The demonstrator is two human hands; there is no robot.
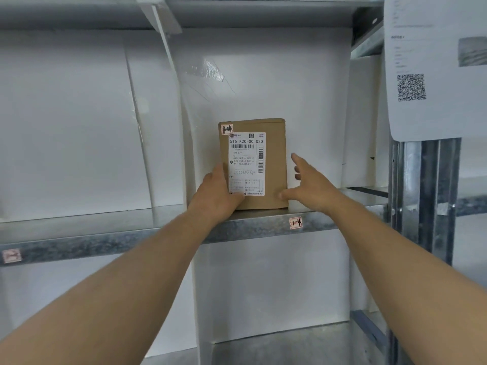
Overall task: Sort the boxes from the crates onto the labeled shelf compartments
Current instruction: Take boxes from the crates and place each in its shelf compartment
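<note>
A brown cardboard box point(274, 164) stands upright on the metal shelf point(263, 222), inside the compartment whose front edge carries a small label reading 1-4 point(295, 222). The box has a white shipping label on its front and a small sticker at its top left corner. My left hand point(214, 196) grips the box's lower left edge, thumb on the front. My right hand point(308, 184) is just right of the box with fingers spread, its thumb touching the lower right corner.
White divider panels point(181, 143) wall off the compartments. Another small label point(11, 256) sits on the shelf edge at far left. A printed sheet with a QR code point(432, 75) hangs on the metal upright point(421, 201) at right. A lower shelf point(276, 343) lies below.
</note>
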